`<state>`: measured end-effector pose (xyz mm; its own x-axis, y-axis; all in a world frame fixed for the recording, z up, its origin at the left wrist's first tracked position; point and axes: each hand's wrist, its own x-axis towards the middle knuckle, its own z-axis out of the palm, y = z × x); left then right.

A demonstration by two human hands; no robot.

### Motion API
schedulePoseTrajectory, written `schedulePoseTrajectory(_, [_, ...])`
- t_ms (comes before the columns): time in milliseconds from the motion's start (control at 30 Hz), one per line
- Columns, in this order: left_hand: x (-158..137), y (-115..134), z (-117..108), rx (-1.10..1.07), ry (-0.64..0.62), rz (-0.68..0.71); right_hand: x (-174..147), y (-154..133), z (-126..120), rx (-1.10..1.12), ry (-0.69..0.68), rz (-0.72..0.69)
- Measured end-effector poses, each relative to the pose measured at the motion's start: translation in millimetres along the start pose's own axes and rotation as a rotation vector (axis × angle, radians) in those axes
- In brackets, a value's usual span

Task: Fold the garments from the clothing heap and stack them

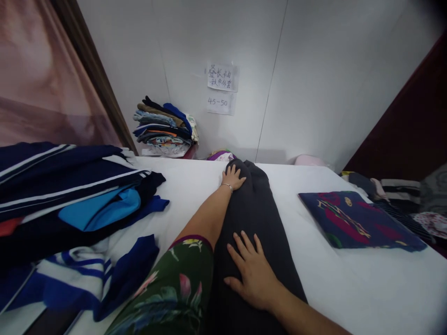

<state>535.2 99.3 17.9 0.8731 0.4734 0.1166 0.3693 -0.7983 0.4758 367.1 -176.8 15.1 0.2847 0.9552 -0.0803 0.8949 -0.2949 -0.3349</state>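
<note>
Fingers point(240, 244) spread, we apparently smooth the dark garment point(260, 214); the next move likely calls for gripping its edge.

The bottom edge of my view crops the dark garment point(258, 209), and my right grip point(253, 278) hides the patch beneath.

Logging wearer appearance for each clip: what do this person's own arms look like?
The left arm has a dark green sleeve printed with flowers and leaves, ending in a purple-red trim, and a thin pale bracelet at the wrist. The right forearm shows no sleeve or jewellery.
</note>
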Motion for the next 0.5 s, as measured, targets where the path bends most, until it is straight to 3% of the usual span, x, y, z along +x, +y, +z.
schedulePoseTrajectory(100, [4.0,-6.3,11.8,0.016,-0.134,-0.093,0.9,1.1,-0.9,0.002,0.007,-0.001])
schedulePoseTrajectory(300, [1.1,-14.0,7.1,-0.104,-0.184,-0.108,2.7,3.1,0.1,-0.007,0.005,-0.007])
schedulePoseTrajectory(400, [-17.0,-7.0,-3.9,-0.143,-0.176,-0.088,2.4,3.0,-0.2,-0.016,0.011,-0.008])
schedulePoseTrajectory(500, [-54.9,2.9,-12.2,-0.164,-0.177,-0.029,2.2,2.2,-1.0,-0.035,0.020,-0.006])
